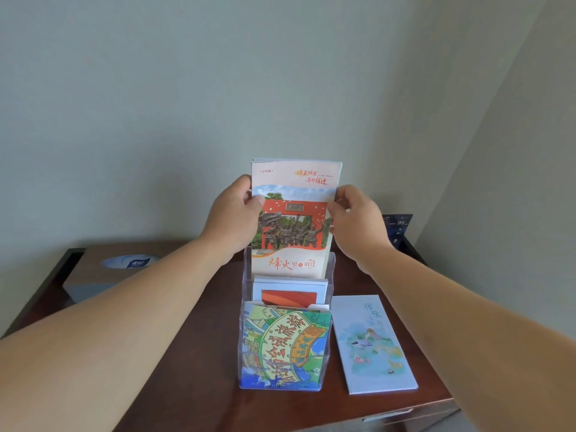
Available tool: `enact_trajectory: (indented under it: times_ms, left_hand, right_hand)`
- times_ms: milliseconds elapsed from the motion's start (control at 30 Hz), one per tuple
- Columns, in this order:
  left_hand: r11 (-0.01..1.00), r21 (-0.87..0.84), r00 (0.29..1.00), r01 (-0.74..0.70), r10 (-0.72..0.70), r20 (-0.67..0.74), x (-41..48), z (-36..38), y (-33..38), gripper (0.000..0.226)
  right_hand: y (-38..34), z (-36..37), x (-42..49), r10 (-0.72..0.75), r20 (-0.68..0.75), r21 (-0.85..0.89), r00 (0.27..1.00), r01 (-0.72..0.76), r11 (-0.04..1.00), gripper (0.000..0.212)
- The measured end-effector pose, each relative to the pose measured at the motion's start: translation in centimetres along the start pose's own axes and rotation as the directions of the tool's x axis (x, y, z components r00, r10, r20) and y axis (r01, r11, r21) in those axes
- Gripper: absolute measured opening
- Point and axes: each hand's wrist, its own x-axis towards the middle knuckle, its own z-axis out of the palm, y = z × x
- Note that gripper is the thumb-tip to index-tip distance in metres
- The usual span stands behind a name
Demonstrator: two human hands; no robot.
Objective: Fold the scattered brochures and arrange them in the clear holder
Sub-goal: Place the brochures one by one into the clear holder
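Fingers (256, 201) of left hand (232, 213) pinch left edge of red brochure (294, 188), thumb on front face. On right edge, fingers (334, 210) of right hand (355, 219) curled, pinching likewise. Brochure upright between both hands, lower end inside rear compartment of clear holder (331, 269). Middle compartment: white-and-red brochure (290, 291). Front compartment: illustrated brochure (285, 344). Flat on tabletop (193, 353), just right of holder: pale blue brochure (374, 344). Far left: tissue box (93, 275).
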Motion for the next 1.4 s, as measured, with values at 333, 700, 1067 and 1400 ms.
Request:
enact_trajectory:
  times_ms: [333, 700, 1067, 1400]
  left_hand:
    - [0.999, -0.024, 0.998, 0.042, -0.041, 0.043, -1.1, 0.7, -1.4, 0.018]
    - [0.991, 0.056, 0.989, 0.119, -0.124, 0.086, -3.2, 2.4, -4.2, 0.019]
    - [0.97, 0.132, 0.974, 0.206, -0.217, 0.072, -3.6, 3.0, -4.8, 0.018]
    - [0.96, 0.165, 0.965, 0.225, -0.243, 0.096, -3.8, 3.2, -5.3, 0.023]
  right_hand:
    - [2.0, -0.2, -1.2, -0.007, 0.036, -0.026, 0.999, 0.008, 1.0, 0.009]
    - [4.9, 1.5, -3.2, 0.133, 0.052, -0.125, 0.99, -0.126, 0.984, 0.014]
    - [5.7, 2.1, -3.2, 0.222, 0.074, -0.239, 0.972, -0.199, 0.95, 0.018]
    - [6.1, 1.9, -3.6, 0.241, 0.131, -0.294, 0.962, -0.195, 0.936, 0.017]
